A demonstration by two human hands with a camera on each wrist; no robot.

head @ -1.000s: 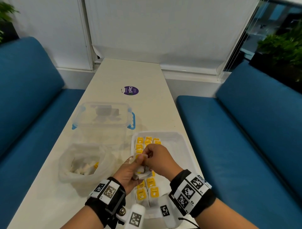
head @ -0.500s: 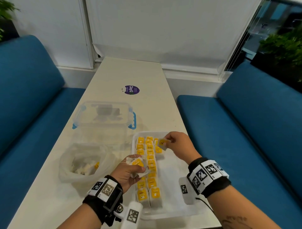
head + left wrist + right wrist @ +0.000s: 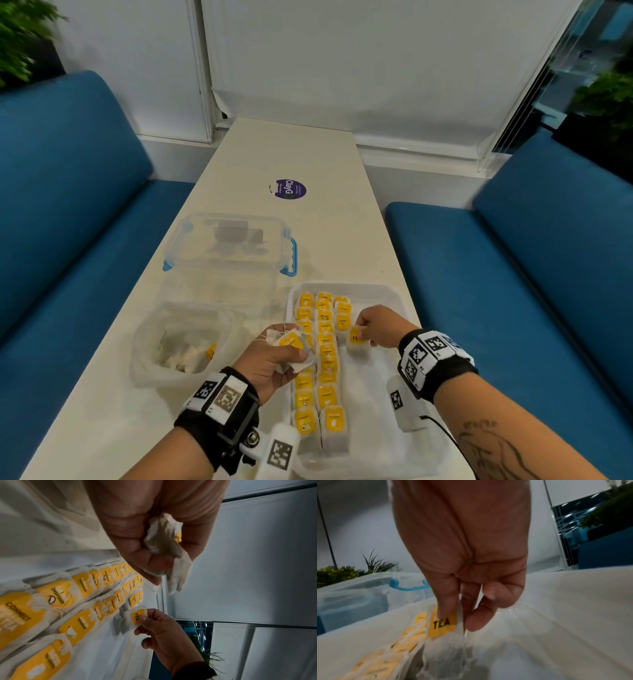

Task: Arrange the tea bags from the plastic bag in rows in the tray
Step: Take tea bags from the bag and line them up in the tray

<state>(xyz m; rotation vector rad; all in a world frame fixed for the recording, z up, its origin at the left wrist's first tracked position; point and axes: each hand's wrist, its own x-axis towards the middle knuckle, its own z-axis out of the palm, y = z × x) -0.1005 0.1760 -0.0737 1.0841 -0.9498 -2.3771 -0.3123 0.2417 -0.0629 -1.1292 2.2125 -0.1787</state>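
A white tray on the table holds rows of tea bags with yellow tags. My right hand pinches one tea bag by its yellow "TEA" tag and holds it low in the tray at the near end of the short third row. My left hand hovers over the tray's left edge, curled round a small bunch of tea bags, also seen as crumpled tea bags in its fist. A clear plastic bag with more tea bags lies left of the tray.
A clear lidded box with blue clips stands behind the plastic bag and tray. A purple sticker is farther up the table. Blue benches flank the table on both sides.
My right hand took one tea bag from the bunch in my left hand, carried it over the tray and lowered it toward the third row. My left hand stayed near the tray's left edge.
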